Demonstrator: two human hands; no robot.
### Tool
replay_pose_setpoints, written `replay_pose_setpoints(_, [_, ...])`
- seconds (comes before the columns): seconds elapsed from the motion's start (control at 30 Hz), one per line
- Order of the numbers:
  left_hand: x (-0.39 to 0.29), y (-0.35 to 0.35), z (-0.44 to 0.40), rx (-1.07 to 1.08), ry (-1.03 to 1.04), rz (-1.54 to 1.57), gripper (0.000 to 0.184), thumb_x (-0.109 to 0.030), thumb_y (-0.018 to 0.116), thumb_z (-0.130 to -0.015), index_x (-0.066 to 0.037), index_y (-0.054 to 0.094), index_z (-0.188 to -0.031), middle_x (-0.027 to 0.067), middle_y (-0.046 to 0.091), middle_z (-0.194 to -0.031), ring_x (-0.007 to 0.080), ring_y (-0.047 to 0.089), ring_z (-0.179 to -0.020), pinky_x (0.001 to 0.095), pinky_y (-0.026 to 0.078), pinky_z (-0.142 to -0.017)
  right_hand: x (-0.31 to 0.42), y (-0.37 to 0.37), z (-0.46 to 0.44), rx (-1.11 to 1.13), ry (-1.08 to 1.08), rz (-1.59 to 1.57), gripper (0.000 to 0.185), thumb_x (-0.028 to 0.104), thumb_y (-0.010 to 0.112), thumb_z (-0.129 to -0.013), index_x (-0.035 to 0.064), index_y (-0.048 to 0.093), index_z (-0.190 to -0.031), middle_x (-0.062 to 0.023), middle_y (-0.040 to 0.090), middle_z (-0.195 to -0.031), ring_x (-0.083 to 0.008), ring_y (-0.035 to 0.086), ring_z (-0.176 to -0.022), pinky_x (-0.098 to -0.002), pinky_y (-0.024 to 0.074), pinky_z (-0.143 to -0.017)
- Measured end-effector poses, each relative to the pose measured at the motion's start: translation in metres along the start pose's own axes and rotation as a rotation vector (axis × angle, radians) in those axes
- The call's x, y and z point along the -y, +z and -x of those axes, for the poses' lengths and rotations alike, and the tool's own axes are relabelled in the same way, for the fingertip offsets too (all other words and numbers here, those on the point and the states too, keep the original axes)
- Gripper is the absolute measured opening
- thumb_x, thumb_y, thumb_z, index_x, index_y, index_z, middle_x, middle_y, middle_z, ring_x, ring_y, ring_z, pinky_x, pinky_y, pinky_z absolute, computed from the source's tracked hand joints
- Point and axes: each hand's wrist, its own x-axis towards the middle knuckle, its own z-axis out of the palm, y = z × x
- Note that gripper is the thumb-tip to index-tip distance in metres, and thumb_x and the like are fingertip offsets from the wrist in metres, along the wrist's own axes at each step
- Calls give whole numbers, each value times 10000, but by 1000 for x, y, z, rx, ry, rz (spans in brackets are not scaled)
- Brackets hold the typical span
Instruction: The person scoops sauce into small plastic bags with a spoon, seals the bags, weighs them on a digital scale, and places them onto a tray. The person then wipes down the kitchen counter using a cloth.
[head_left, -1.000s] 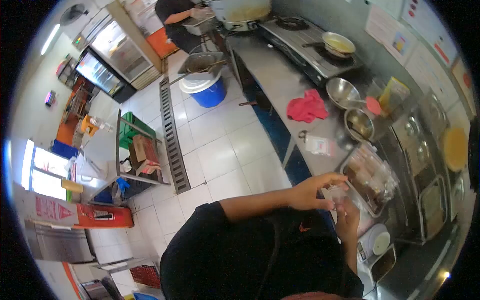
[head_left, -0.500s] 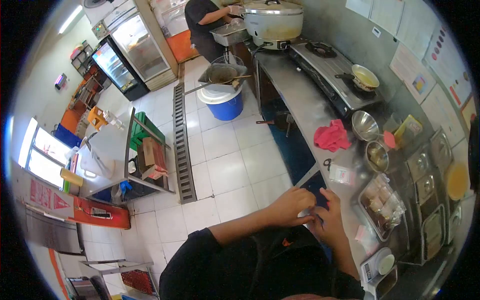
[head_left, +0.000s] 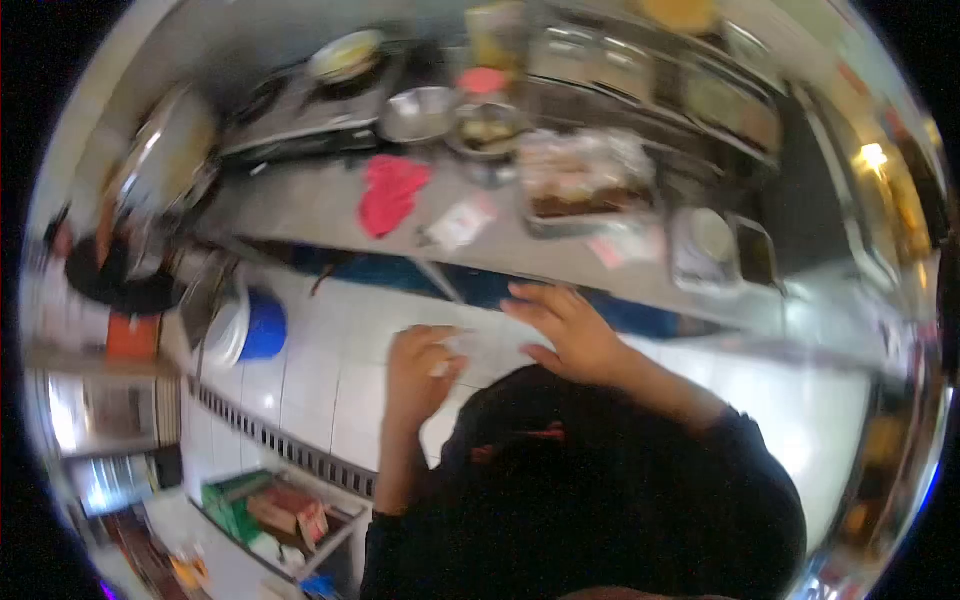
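My left hand (head_left: pixel 420 372) is raised in front of my body with its fingers curled in. A pale, see-through scrap, maybe thin plastic, shows faintly at its fingertips; blur hides what it is. Across a small gap, my right hand (head_left: pixel 572 335) has its fingers and thumb apart and holds nothing that I can see. Both hands are in the air over the tiled floor, short of the steel counter (head_left: pixel 300 205). Nearest to them on the counter are a small white packet (head_left: pixel 462 222) and a pink cloth (head_left: pixel 393 195).
A metal tray of plastic-wrapped food (head_left: pixel 585 180) and a scale (head_left: pixel 705 245) stand on the counter. Behind are metal bowls (head_left: pixel 418 115) and a pan (head_left: pixel 347 57) on the stove. At left are a blue bucket (head_left: pixel 265 322) and another person (head_left: pixel 120 270).
My view has swung right, so the counter now runs across in front of me. My hands, touching before, have moved apart, and the right fingers have spread.
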Motion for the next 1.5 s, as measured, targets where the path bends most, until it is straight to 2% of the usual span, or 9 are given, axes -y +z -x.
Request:
replay_pose_setpoints(0.03, [-4,1,-8,-24,6,13,204,-162,782,-744,-102,587,-754,62,690,-1120,317,607,-991,444,441,-897,-14,-13,11,-59,66,35,606,148,740,-797,117,520,-1361,-166,505,-1347,-359,493,-1253,-453,401,-1059])
replay_pose_setpoints(0.13, [-12,17,-35,-20,33,25,251,-179,793,-727,-70,567,-729,104,682,-1119,345,590,-1005,443,435,-901,-73,-64,58,-276,313,208,593,89,737,-783,110,533,-1339,-159,525,-1305,-347,507,-1233,-425,437,-1032])
replay_pose_setpoints(0.27, [-31,56,-70,-21,104,129,330,-186,834,-682,-52,543,-762,151,657,-1166,358,591,-1047,427,451,-909,-146,-151,147,-545,705,521,361,44,710,-789,74,655,-1145,-132,587,-1233,-344,528,-1187,-434,435,-1012])
replay_pose_setpoints(0.43, [-71,134,-131,42,115,267,416,-202,858,-700,-47,555,-938,181,643,-1178,337,593,-1102,403,443,-962,-229,-228,253,-284,1193,711,182,163,654,-838,87,704,-996,-142,615,-1173,-336,591,-1077,-465,487,-908])
replay_pose_setpoints(0.63, [-118,232,-174,37,-78,592,773,-151,871,-714,-21,425,-1332,170,607,-1262,280,568,-1173,418,403,-1046,-304,-241,306,-18,1047,721,169,222,634,-845,78,723,-842,-160,683,-984,-337,645,-964,-456,536,-804])
replay_pose_setpoints(0.67, [-128,242,-181,53,-95,619,781,-162,874,-710,-12,430,-1334,180,601,-1266,286,561,-1188,421,390,-1060,-303,-242,303,-13,1006,743,151,196,629,-831,84,727,-810,-148,705,-888,-328,665,-937,-441,538,-796])
replay_pose_setpoints(0.9, [-167,291,-217,160,-60,682,788,-120,871,-688,-13,452,-1347,187,595,-1268,303,531,-1247,441,369,-1091,-327,-233,294,252,1010,743,140,136,600,-820,93,730,-795,-130,718,-888,-282,682,-915,-409,533,-759])
replay_pose_setpoints(1.1, [-173,319,-236,197,-38,748,749,-66,840,-709,-10,449,-1346,182,571,-1297,305,513,-1268,443,368,-1097,-302,-251,301,-112,795,828,122,117,583,-815,108,704,-830,-81,660,-877,-262,675,-850,-401,521,-736])
replay_pose_setpoints(1.5, [-194,356,-260,336,-122,834,696,-89,831,-718,7,497,-1321,169,557,-1325,272,520,-1261,405,375,-1096,-318,-256,323,-130,709,725,109,102,566,-816,114,659,-872,-67,643,-917,-246,680,-850,-424,533,-782])
